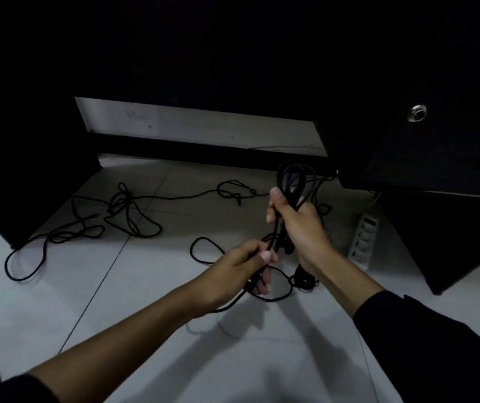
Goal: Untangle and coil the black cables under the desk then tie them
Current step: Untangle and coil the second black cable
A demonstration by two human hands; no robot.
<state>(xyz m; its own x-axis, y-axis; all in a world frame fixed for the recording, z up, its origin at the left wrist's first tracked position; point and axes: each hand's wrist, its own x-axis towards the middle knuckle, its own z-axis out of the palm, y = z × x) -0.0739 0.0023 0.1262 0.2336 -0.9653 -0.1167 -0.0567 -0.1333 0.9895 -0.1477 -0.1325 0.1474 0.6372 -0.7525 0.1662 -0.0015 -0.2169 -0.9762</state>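
Coil (292, 184) roughly upright, loops up, seemingly gripped in both hands.

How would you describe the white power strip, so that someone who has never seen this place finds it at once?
Start at the dark desk cabinet on the right, the one with a round metal lock. At its foot, on the pale tiled floor, lies the white power strip, just right of the right hand holding the coiled cable. It is the only white, boxy thing among thin black cables.
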